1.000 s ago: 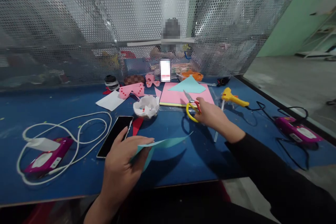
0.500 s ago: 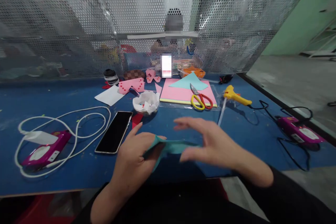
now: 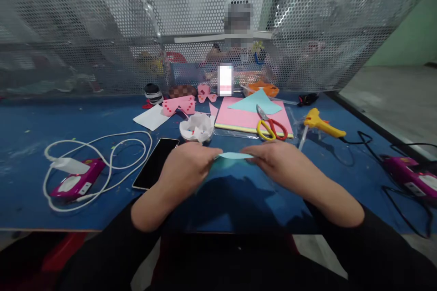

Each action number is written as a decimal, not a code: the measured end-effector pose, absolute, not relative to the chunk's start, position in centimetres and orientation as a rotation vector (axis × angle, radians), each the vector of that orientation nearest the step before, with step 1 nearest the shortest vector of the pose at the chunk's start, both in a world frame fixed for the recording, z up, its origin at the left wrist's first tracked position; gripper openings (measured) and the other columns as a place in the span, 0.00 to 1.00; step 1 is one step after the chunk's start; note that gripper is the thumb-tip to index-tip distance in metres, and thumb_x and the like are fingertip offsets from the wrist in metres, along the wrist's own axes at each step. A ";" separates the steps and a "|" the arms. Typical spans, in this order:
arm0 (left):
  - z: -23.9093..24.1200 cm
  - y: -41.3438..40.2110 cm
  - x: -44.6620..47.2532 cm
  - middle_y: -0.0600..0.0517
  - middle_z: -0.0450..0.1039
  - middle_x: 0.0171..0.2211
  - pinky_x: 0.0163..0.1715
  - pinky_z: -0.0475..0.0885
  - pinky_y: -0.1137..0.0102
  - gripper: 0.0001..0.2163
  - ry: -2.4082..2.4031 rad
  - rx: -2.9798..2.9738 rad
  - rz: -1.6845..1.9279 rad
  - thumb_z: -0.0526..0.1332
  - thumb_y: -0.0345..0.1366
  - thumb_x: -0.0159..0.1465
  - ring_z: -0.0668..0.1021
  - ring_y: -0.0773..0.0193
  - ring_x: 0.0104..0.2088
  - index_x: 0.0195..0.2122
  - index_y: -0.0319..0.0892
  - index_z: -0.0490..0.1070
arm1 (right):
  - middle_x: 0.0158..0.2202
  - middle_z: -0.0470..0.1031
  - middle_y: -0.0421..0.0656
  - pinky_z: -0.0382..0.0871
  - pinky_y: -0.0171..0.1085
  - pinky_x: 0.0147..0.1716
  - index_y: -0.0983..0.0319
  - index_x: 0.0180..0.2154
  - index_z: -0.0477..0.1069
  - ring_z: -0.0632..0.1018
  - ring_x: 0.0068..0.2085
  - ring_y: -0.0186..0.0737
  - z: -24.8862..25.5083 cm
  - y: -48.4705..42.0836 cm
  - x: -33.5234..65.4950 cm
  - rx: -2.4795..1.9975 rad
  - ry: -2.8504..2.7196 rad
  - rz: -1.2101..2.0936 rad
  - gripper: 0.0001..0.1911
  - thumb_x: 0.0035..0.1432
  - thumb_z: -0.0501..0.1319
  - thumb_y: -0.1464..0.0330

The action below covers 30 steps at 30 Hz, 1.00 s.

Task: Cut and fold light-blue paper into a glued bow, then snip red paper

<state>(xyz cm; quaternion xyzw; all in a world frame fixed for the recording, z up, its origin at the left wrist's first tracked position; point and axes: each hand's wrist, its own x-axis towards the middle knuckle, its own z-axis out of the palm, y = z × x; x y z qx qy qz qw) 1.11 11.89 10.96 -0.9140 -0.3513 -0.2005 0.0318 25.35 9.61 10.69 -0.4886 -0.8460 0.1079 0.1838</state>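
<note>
A piece of teal paper is stretched between my two hands, raised a little over the blue table. My left hand pinches its left end, and my right hand pinches the right end. Seen nearly edge-on, the paper's folds are hard to make out. Just beyond my left hand stands a white crumpled-paper bowl with small red bits inside. Past my right hand, scissors with a yellow and a red handle rest on a stack of pink sheets, beside another light blue sheet.
Left lie a black phone, a white cable and a purple power strip. Right are a yellow glue gun and another purple strip. Pink paper bows sit behind, before a perforated metal screen.
My right hand, open before, has closed on the paper's right end. Both hands have moved forward and up, and the paper is now held taut between them. The view has shifted slightly.
</note>
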 end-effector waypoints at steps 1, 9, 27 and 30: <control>11.1 11.9 1.2 0.47 0.83 0.37 0.38 0.76 0.64 0.13 -1.020 -2.708 -0.744 0.54 0.27 0.66 0.82 0.57 0.37 0.44 0.40 0.78 | 0.41 0.83 0.47 0.72 0.44 0.40 0.60 0.47 0.77 0.81 0.41 0.47 10.7 9.7 25.4 -1.346 -2.359 0.200 0.15 0.66 0.53 0.71; 4.9 8.4 1.7 0.38 0.80 0.47 0.46 0.78 0.55 0.14 -0.809 -2.601 -0.726 0.52 0.21 0.65 0.81 0.48 0.48 0.46 0.29 0.76 | 0.57 0.74 0.57 0.69 0.55 0.55 0.72 0.54 0.72 0.72 0.60 0.57 3.7 6.6 25.4 -1.184 -2.542 -0.313 0.19 0.64 0.51 0.80; 2.5 6.3 1.6 0.45 0.81 0.47 0.42 0.78 0.60 0.13 -0.877 -2.880 -0.697 0.54 0.25 0.68 0.81 0.53 0.47 0.48 0.35 0.76 | 0.54 0.78 0.51 0.74 0.49 0.52 0.69 0.56 0.71 0.73 0.60 0.50 1.3 3.6 23.6 -1.149 -2.395 0.172 0.20 0.68 0.48 0.75; 2.4 6.3 1.7 0.49 0.82 0.44 0.41 0.77 0.61 0.10 -0.973 -2.872 -0.764 0.59 0.26 0.66 0.82 0.54 0.44 0.45 0.38 0.78 | 0.49 0.81 0.49 0.75 0.47 0.49 0.68 0.53 0.73 0.77 0.55 0.47 1.7 3.3 23.6 -1.144 -2.339 0.237 0.17 0.68 0.50 0.74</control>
